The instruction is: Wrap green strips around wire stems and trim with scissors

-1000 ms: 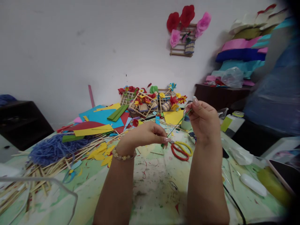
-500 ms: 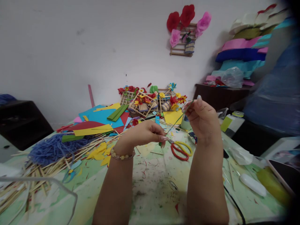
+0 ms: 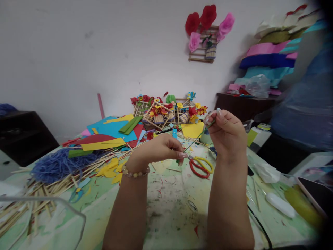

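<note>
A thin green-wrapped stick (image 3: 195,140) slants between my two hands above the table. My left hand (image 3: 158,148), with a bead bracelet at the wrist, pinches its lower end with closed fingers. My right hand (image 3: 226,133) is raised higher and pinches the upper end between thumb and fingertips. Just beneath the stick, red-and-yellow-handled scissors (image 3: 200,166) lie on the stained green table (image 3: 166,208).
Bamboo sticks (image 3: 52,184) and blue yarn (image 3: 56,166) pile up at left, with coloured paper sheets (image 3: 109,133) behind. Finished stick-frame flower crafts (image 3: 166,111) sit at the back. A white tube (image 3: 281,205), a cable and a jar (image 3: 262,133) lie at right. Paper flowers (image 3: 206,26) hang on the wall.
My right hand rose slightly with the stick's upper end, then came back down a little. My left hand stayed almost still at the lower end.
</note>
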The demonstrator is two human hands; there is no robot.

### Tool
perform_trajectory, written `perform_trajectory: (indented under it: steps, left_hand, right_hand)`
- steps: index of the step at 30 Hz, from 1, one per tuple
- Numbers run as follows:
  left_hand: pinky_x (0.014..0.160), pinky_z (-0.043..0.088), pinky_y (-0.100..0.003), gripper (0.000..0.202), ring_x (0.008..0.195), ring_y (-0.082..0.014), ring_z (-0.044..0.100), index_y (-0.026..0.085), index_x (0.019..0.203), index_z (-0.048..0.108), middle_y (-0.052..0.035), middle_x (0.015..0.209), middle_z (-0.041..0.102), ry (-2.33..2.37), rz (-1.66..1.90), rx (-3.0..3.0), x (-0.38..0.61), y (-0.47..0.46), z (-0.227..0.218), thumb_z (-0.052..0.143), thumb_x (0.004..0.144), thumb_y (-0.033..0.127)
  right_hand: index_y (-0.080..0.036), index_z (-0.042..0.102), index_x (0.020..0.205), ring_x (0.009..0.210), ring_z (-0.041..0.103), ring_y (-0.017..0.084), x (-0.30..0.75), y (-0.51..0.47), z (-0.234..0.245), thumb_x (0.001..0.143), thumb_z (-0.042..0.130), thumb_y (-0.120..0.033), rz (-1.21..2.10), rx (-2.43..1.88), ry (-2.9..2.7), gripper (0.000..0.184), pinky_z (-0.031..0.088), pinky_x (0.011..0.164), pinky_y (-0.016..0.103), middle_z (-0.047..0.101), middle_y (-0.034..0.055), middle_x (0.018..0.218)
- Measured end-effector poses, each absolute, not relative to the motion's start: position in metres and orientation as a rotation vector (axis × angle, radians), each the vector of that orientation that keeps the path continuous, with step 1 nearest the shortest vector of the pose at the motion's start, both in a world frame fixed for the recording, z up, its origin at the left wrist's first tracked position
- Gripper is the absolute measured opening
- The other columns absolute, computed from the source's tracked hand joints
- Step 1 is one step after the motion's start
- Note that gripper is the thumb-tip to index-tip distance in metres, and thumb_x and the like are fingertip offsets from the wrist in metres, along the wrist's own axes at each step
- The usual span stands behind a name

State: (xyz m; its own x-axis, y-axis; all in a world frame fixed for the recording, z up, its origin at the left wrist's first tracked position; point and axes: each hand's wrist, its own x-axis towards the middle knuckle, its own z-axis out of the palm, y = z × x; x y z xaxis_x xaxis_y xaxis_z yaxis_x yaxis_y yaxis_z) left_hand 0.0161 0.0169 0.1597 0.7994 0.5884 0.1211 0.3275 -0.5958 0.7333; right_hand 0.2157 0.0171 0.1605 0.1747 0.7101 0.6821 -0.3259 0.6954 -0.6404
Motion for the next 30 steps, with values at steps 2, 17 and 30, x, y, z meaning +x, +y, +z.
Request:
perform_trajectory:
  steps: [2, 17, 30]
  left_hand:
    - [0.064, 0.039, -0.024, 0.025, 0.068, -0.0123, 0.053, 0.013, 0.068, 0.068, -0.0026, 0.068, 0.061, 0.669, 0.468, 2.256, 0.016, 0.017, 0.159, 0.059, 0.08, 0.034]
    - [0.061, 0.038, -0.024, 0.027, 0.065, -0.0125, 0.053, 0.013, 0.068, 0.068, -0.0028, 0.066, 0.061, 0.739, 0.444, 2.322, 0.018, 0.018, 0.158, 0.059, 0.079, 0.036]
    - [0.063, 0.039, -0.024, 0.026, 0.067, -0.0122, 0.052, 0.014, 0.068, 0.068, -0.0027, 0.067, 0.061, 0.69, 0.469, 2.269, 0.014, 0.017, 0.159, 0.059, 0.079, 0.035]
  right_hand:
    - [-0.024, 0.06, 0.061, 0.062, 0.055, 0.011, 0.214, 0.017, 0.161, 0.068, 0.072, -0.035, 0.745, -0.388, -1.187, 0.017, 0.049, 0.065, 0.027, 0.058, -0.0022, 0.063]
    - [-0.022, 0.049, 0.056, 0.056, 0.05, 0.009, 0.21, 0.027, 0.158, 0.068, 0.07, -0.029, 0.698, -0.385, -1.065, 0.026, 0.046, 0.06, 0.025, 0.05, -0.0042, 0.058]
    - [-0.024, 0.052, 0.058, 0.057, 0.052, 0.01, 0.207, 0.029, 0.158, 0.075, 0.067, -0.038, 0.677, -0.427, -1.108, 0.027, 0.046, 0.059, 0.027, 0.052, -0.0037, 0.059]
